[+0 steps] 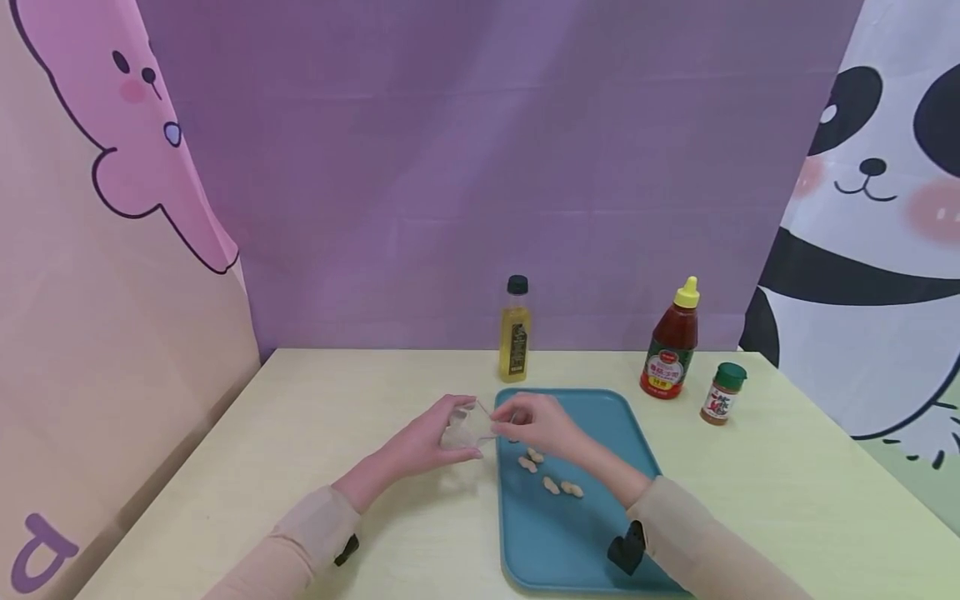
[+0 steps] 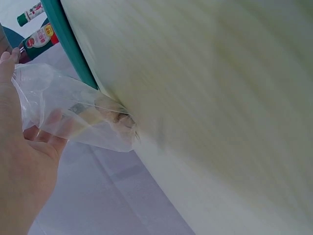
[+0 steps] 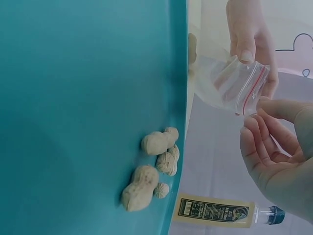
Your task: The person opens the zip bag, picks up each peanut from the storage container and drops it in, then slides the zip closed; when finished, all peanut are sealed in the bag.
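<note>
A clear zip bag [image 3: 234, 83] with a red line along its mouth hangs between my two hands, left of the tray. My left hand [image 1: 431, 437] grips one side of it, thumb at the near side and fingers at the far side. At the corner of the mouth, my right hand [image 1: 542, 425] pinches the bag between thumb and fingertips. Something brownish, likely a peanut [image 2: 120, 119], lies at the bottom of the bag. Several peanuts in their shells [image 1: 551, 485] lie on the blue tray [image 1: 570, 542], below my right wrist.
An oil bottle [image 1: 514, 333] with a black cap stands behind the tray. To the right are a red sauce bottle [image 1: 670, 350] with a yellow cap and a small green-capped seasoning jar [image 1: 723, 394]. A purple cloth [image 1: 450, 167] hangs behind the pale table [image 1: 337, 392].
</note>
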`<action>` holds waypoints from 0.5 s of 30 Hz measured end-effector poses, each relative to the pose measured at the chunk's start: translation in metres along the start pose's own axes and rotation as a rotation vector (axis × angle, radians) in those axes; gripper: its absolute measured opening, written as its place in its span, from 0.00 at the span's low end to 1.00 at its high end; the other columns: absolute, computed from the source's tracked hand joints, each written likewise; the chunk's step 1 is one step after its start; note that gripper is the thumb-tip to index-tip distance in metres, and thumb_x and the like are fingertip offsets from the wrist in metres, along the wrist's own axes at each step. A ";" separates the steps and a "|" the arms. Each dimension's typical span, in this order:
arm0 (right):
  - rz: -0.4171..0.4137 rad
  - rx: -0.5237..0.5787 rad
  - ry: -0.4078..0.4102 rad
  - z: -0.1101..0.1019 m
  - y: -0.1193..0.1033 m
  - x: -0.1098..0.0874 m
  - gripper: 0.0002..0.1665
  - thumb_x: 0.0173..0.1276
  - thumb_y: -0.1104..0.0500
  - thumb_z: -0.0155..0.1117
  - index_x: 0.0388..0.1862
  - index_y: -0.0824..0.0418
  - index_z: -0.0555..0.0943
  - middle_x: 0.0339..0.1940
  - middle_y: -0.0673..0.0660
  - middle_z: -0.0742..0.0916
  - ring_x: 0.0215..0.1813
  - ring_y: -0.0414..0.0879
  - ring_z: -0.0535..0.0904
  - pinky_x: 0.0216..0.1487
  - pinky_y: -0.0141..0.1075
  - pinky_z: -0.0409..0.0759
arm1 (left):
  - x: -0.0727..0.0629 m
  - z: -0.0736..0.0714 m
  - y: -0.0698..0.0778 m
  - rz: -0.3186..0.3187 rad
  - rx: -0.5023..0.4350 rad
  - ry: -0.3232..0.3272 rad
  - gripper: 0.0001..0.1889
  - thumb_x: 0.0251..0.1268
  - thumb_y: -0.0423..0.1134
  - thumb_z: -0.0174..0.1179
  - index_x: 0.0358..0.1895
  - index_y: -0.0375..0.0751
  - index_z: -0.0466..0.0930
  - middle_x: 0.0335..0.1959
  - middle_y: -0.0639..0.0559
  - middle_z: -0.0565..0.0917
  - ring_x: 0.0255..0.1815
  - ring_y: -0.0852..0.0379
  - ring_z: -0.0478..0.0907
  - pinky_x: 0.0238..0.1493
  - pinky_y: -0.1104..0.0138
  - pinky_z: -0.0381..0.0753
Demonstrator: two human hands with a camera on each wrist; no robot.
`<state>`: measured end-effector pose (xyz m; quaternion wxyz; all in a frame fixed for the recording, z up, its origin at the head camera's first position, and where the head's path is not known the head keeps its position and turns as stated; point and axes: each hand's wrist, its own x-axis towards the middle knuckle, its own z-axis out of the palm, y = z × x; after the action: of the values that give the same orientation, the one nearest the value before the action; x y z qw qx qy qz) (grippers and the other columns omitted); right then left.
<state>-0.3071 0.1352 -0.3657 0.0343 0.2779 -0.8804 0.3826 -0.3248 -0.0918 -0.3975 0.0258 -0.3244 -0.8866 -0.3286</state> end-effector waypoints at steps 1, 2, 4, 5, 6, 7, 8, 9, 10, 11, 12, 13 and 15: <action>0.000 0.007 0.001 -0.001 0.000 -0.001 0.12 0.64 0.55 0.64 0.43 0.59 0.84 0.34 0.53 0.85 0.30 0.47 0.80 0.29 0.29 0.79 | 0.000 0.000 0.000 0.000 -0.002 0.000 0.42 0.54 0.56 0.66 0.69 0.46 0.57 0.65 0.52 0.68 0.62 0.55 0.70 0.60 0.59 0.74; -0.001 0.014 0.001 -0.001 0.000 -0.001 0.12 0.64 0.55 0.64 0.43 0.59 0.84 0.34 0.53 0.86 0.30 0.49 0.81 0.30 0.29 0.79 | 0.000 0.000 0.000 0.002 -0.005 0.001 0.42 0.54 0.56 0.66 0.69 0.46 0.57 0.65 0.52 0.69 0.62 0.54 0.70 0.60 0.58 0.74; -0.002 0.033 -0.004 -0.003 0.000 -0.003 0.12 0.64 0.55 0.64 0.43 0.61 0.83 0.34 0.55 0.86 0.32 0.53 0.82 0.32 0.30 0.80 | -0.001 0.001 0.000 0.010 -0.011 0.005 0.42 0.54 0.56 0.65 0.69 0.45 0.57 0.65 0.52 0.69 0.62 0.54 0.70 0.60 0.58 0.74; -0.003 0.045 -0.008 -0.004 0.001 -0.004 0.13 0.65 0.56 0.63 0.44 0.62 0.83 0.35 0.56 0.86 0.34 0.55 0.83 0.33 0.30 0.80 | -0.001 0.001 0.000 0.015 -0.013 0.007 0.42 0.54 0.56 0.65 0.69 0.45 0.57 0.65 0.52 0.69 0.62 0.54 0.70 0.59 0.58 0.74; -0.002 0.055 -0.012 -0.005 0.001 -0.005 0.13 0.65 0.56 0.63 0.44 0.62 0.83 0.36 0.56 0.87 0.35 0.55 0.83 0.34 0.32 0.81 | -0.001 0.001 0.000 0.021 -0.015 0.010 0.42 0.54 0.55 0.65 0.69 0.44 0.57 0.65 0.51 0.69 0.61 0.53 0.70 0.59 0.58 0.74; 0.001 0.063 -0.013 -0.006 0.001 -0.007 0.13 0.65 0.56 0.63 0.44 0.62 0.82 0.37 0.56 0.87 0.36 0.55 0.83 0.35 0.32 0.82 | -0.001 0.001 0.000 0.022 -0.015 0.011 0.42 0.54 0.55 0.65 0.69 0.45 0.57 0.65 0.52 0.69 0.61 0.54 0.70 0.60 0.58 0.74; 0.004 0.069 -0.014 -0.008 0.002 -0.008 0.13 0.65 0.56 0.63 0.45 0.62 0.82 0.37 0.56 0.87 0.37 0.55 0.84 0.36 0.32 0.82 | -0.001 0.001 0.000 0.024 -0.014 0.013 0.42 0.54 0.55 0.66 0.69 0.45 0.57 0.65 0.52 0.69 0.62 0.54 0.70 0.60 0.58 0.74; 0.008 0.071 -0.013 -0.009 0.002 -0.010 0.13 0.65 0.56 0.63 0.45 0.62 0.82 0.38 0.56 0.87 0.38 0.54 0.84 0.37 0.32 0.82 | -0.001 0.001 0.000 0.027 -0.011 0.015 0.42 0.54 0.55 0.66 0.69 0.45 0.57 0.65 0.52 0.69 0.62 0.54 0.70 0.60 0.58 0.73; 0.007 0.069 -0.011 -0.011 0.003 -0.012 0.13 0.65 0.56 0.63 0.45 0.61 0.82 0.38 0.56 0.87 0.39 0.53 0.84 0.38 0.32 0.82 | -0.001 0.002 0.000 0.029 -0.008 0.017 0.42 0.54 0.55 0.66 0.69 0.45 0.57 0.65 0.52 0.69 0.62 0.54 0.70 0.61 0.58 0.73; 0.003 0.070 -0.009 -0.013 0.003 -0.014 0.13 0.65 0.56 0.63 0.45 0.61 0.82 0.38 0.56 0.87 0.39 0.52 0.84 0.37 0.32 0.82 | -0.001 0.002 0.000 0.031 -0.004 0.019 0.41 0.54 0.55 0.65 0.69 0.45 0.57 0.65 0.52 0.69 0.62 0.54 0.71 0.61 0.58 0.73; 0.003 0.064 -0.006 -0.015 0.004 -0.016 0.12 0.65 0.55 0.63 0.44 0.60 0.82 0.38 0.55 0.87 0.39 0.51 0.83 0.37 0.31 0.82 | -0.001 0.002 0.000 0.032 -0.001 0.020 0.41 0.54 0.55 0.66 0.69 0.46 0.57 0.65 0.52 0.69 0.62 0.54 0.71 0.61 0.58 0.73; -0.001 0.055 -0.003 -0.017 0.005 -0.019 0.12 0.65 0.55 0.63 0.44 0.60 0.82 0.38 0.55 0.87 0.39 0.50 0.83 0.37 0.30 0.81 | -0.001 0.002 0.000 0.031 0.003 0.020 0.41 0.54 0.55 0.65 0.69 0.46 0.57 0.65 0.52 0.69 0.62 0.54 0.71 0.61 0.58 0.73; -0.006 0.045 -0.003 -0.021 0.007 -0.024 0.12 0.65 0.55 0.63 0.44 0.60 0.82 0.39 0.55 0.87 0.38 0.48 0.83 0.37 0.29 0.81 | -0.001 0.002 0.000 0.027 0.003 0.018 0.42 0.54 0.55 0.66 0.69 0.46 0.57 0.65 0.52 0.69 0.62 0.54 0.70 0.62 0.58 0.72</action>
<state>-0.2935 0.1648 -0.3616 0.0277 0.2817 -0.8708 0.4019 -0.3237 -0.0914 -0.3990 0.0387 -0.3335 -0.8823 -0.3298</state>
